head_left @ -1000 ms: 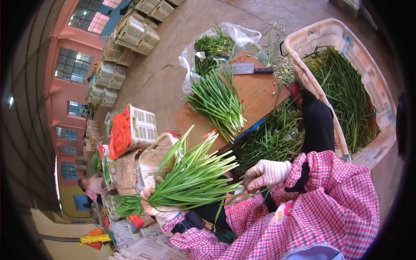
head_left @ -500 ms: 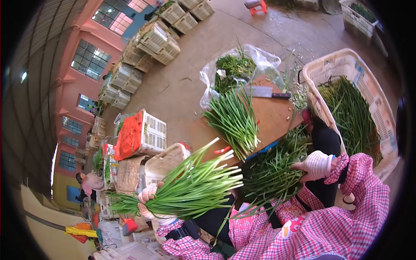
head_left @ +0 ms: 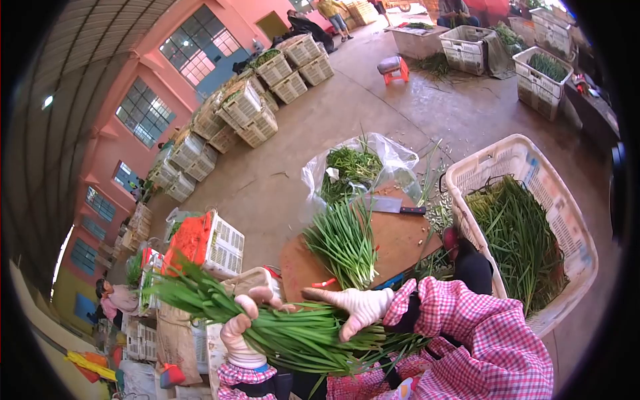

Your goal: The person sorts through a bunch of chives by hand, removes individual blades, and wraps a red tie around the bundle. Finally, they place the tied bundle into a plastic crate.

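Observation:
My left hand (head_left: 243, 333), in a pale glove, is wrapped round a thick bunch of garlic chives (head_left: 300, 340) above my lap. The leafy end points to the upper left. My right hand (head_left: 360, 308), also gloved, lies over the stem end with thumb and fingers spread. Just beyond, a tied bunch of garlic chives (head_left: 343, 247) rests on a brown board (head_left: 400, 233). A cleaver (head_left: 393, 205) with a dark handle lies flat at the board's far side. Loose chives below my right arm are partly hidden by my sleeve.
To the right stands a large white crate (head_left: 460, 180) of long chives. A clear plastic bag (head_left: 400, 157) of greens sits beyond the board. At left is a crate (head_left: 227, 243) with a red cover (head_left: 190, 240). Stacked crates (head_left: 247, 110) line the wall; a red stool (head_left: 395, 70) stands farther off.
My right hand has left the loose chives and come left onto the held bunch, its fingers spread. The bunch is lower, its stem end now under that hand. The view has tilted up.

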Tool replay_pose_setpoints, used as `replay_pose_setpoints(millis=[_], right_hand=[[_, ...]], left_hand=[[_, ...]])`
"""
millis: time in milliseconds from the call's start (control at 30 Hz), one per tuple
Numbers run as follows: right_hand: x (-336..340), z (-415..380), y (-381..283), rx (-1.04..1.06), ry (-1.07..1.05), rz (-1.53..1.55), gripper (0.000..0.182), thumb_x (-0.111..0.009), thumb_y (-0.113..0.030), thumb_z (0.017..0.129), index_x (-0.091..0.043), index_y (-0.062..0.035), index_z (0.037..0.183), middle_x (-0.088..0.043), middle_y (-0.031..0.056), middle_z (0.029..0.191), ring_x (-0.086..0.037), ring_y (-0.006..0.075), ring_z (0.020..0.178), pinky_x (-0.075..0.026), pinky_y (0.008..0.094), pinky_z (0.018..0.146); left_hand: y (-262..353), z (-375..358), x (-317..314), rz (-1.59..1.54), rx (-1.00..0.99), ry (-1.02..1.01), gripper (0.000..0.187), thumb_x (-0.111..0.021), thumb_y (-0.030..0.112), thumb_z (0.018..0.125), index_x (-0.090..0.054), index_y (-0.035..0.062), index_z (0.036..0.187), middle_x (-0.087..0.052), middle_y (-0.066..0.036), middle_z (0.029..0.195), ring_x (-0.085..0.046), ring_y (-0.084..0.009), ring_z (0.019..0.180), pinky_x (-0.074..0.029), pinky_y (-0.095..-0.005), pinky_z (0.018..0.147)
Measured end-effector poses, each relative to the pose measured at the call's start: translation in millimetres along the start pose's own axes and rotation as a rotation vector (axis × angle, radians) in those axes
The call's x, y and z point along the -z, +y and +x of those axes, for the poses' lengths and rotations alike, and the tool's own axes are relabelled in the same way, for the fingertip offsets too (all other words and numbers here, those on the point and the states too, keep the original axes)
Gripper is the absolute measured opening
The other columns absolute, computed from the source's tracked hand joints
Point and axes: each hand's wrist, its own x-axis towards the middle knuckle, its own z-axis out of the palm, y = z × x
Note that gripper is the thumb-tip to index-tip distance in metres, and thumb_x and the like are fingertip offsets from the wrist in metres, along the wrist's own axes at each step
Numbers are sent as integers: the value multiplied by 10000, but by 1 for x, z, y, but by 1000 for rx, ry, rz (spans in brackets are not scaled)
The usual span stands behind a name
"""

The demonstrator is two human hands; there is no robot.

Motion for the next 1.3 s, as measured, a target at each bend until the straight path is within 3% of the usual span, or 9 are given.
replay_pose_setpoints(millis=[167,333,600,667,733,800,1067,1200,1300], right_hand=[[-29,0,-7,-4,16,556,1148,-810,-335,681,-10,-72,1461,-323,145,1414,-325,215,1294,-294,345,1048],[-40,4,18,-72,246,662,1076,-778,-179,714,-15,-138,1472,-351,107,1393,-351,193,1260,-316,334,1024],[-45,-20,57,-219,428,979,806,-735,-243,728,-311,-96,1397,-474,63,1313,-437,210,1212,-335,372,1028],[-48,-30,69,-212,671,904,451,-666,-356,809,-525,-76,1133,-636,39,881,-600,152,770,-494,297,702],[-45,-39,68,-254,716,1040,337,-660,-277,813,-565,-70,1062,-625,52,860,-590,184,791,-484,323,728],[-72,-55,93,-219,708,1287,697,-716,-251,742,-396,-83,1337,-530,82,1256,-501,231,1155,-383,394,1001],[-10,-70,80,58,705,1341,551,-740,-361,705,-564,-18,1099,-623,146,1002,-603,341,939,-481,499,862],[13,-80,90,145,776,1313,612,-716,-352,747,-491,-57,1234,-614,139,992,-587,362,951,-446,560,879],[30,-95,95,65,853,1245,619,-710,-341,753,-470,-64,1252,-611,142,994,-581,360,961,-436,552,898]], left_hand=[[-19,24,-14,241,147,373,311,-603,186,850,-578,-26,1077,-613,-151,975,-599,-286,861,-506,-441,792],[-59,57,-19,345,229,555,208,-576,173,841,-595,13,972,-614,-61,769,-589,-173,714,-488,-288,658],[-103,89,-55,383,270,514,201,-570,135,832,-637,31,990,-637,-46,879,-608,-170,776,-507,-308,719],[-123,97,-8,378,517,564,223,-582,124,824,-632,23,1016,-650,-64,952,-619,-180,826,-508,-319,764],[-133,100,0,381,479,445,278,-535,128,855,-595,8,1098,-646,-86,1006,-621,-198,885,-500,-339,810],[-147,88,28,226,536,383,452,-629,123,804,-517,6,1226,-612,-95,1093,-602,-208,974,-509,-335,821],[-49,82,22,435,365,245,493,-527,268,888,-402,96,1333,-455,-111,1312,-474,-287,1147,-481,-457,852],[-25,51,93,249,298,360,463,-506,292,910,-433,65,1307,-511,-142,1245,-512,-286,1131,-421,-463,946],[-66,17,139,583,398,421,452,-513,271,920,-438,56,1311,-509,-119,1278,-485,-211,1183,-391,-380,984]])
